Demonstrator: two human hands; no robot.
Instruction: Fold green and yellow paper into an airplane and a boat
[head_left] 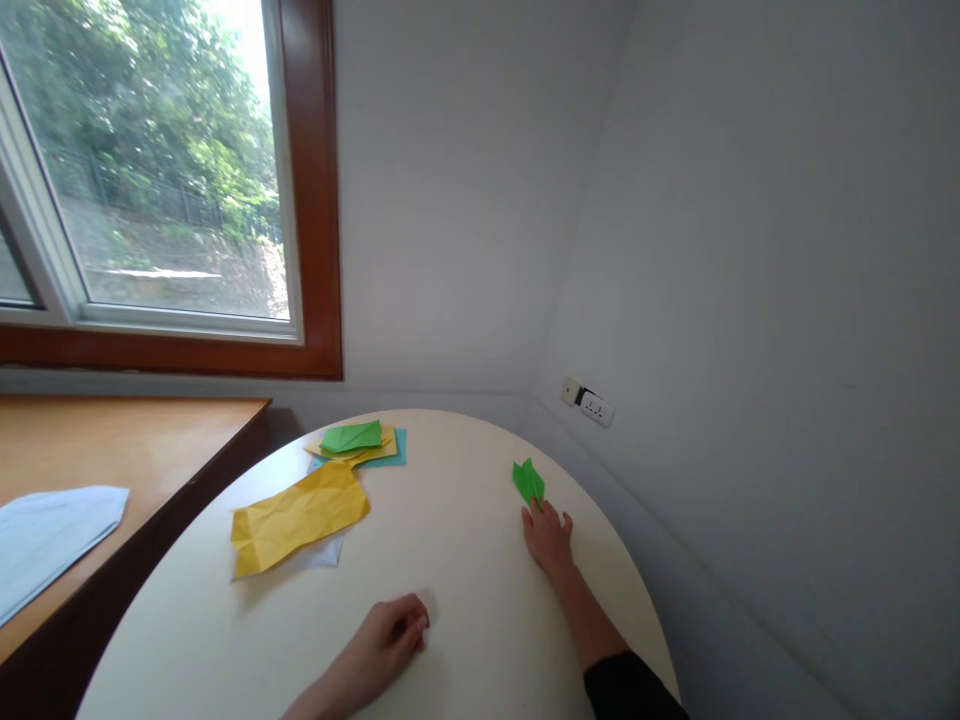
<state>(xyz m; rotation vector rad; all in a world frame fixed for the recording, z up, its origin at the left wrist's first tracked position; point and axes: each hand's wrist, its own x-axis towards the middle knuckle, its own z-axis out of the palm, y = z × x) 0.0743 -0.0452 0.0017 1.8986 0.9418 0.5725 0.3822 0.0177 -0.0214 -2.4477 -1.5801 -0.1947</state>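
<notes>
Fingers of the right hand (549,535) are spread, tips touching green paper (529,481) just beyond them. Those of the left hand (390,637) curl loosely closed; yellow paper (301,516) lies beyond, to their left.

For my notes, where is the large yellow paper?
In the head view, the large yellow paper lies at left on the table, partly over a white sheet, beside coloured papers.

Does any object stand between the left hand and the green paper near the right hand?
Nothing visible stands between the left hand and the green paper. The right hand is at the paper's near end, just right of that path.
</notes>
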